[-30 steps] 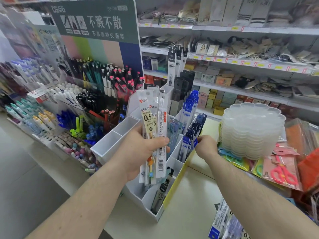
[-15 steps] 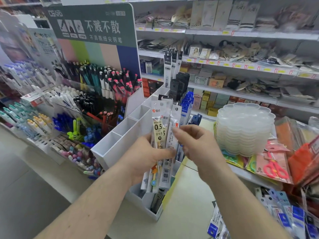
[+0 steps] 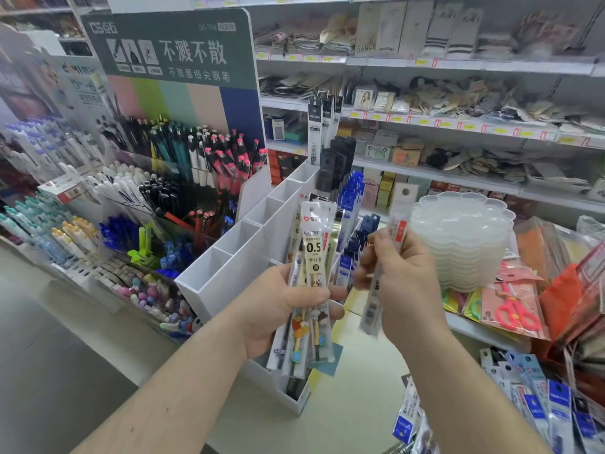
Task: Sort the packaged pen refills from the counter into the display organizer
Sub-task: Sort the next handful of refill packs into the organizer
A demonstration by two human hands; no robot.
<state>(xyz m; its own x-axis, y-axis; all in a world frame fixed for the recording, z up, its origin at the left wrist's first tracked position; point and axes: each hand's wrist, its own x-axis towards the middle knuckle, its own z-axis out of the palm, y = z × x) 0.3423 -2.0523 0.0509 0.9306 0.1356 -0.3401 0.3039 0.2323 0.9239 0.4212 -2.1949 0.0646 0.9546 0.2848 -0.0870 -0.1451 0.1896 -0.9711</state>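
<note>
My left hand (image 3: 278,309) grips a bunch of packaged pen refills (image 3: 312,253), held upright in front of the white display organizer (image 3: 242,257). The front pack is marked 0.5. My right hand (image 3: 402,283) pinches one clear refill pack (image 3: 394,231) with a red label, blurred, just right of the bunch. The organizer has several white compartments; those on its left side look bare, while those behind my hands hold blue and black refill packs (image 3: 350,194). More blue refill packs (image 3: 537,404) lie on the counter at lower right.
A pen display (image 3: 183,158) with a green sign stands left of the organizer. A stack of clear plastic trays (image 3: 465,237) sits to the right, with packaged pink scissors (image 3: 514,309) in front. Shelves of goods fill the back.
My right hand came from the organizer's blue packs to the bunch and drew one red-labelled pack out to the right. The left hand holds the bunch a little lower.
</note>
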